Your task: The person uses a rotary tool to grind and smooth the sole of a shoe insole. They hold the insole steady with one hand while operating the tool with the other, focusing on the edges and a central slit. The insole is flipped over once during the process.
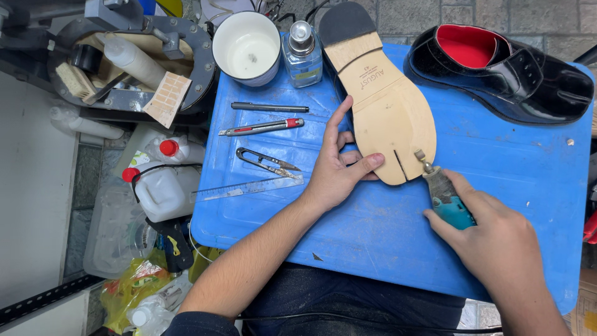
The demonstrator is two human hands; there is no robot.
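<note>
Pressing my left hand [333,177] flat, fingers spread, I pin the tan sole [385,102] to the blue surface [497,186]. My right hand [491,239], fingers wrapped shut around the small grinder [444,199], sets its tip at the sole's six-o'clock notch. If the sole shifts, I think the bit could gouge the edge or nick my thumb.

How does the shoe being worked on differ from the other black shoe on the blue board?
The held shoe lies sole up, showing a tan sole with a dark heel; the other shoe sits upright, showing glossy black leather and a red lining. The left hand steadies the first while the right hand puts a rotary tool to its toe; nothing touches the second. Both have a split toe and rest on the blue board.
</note>
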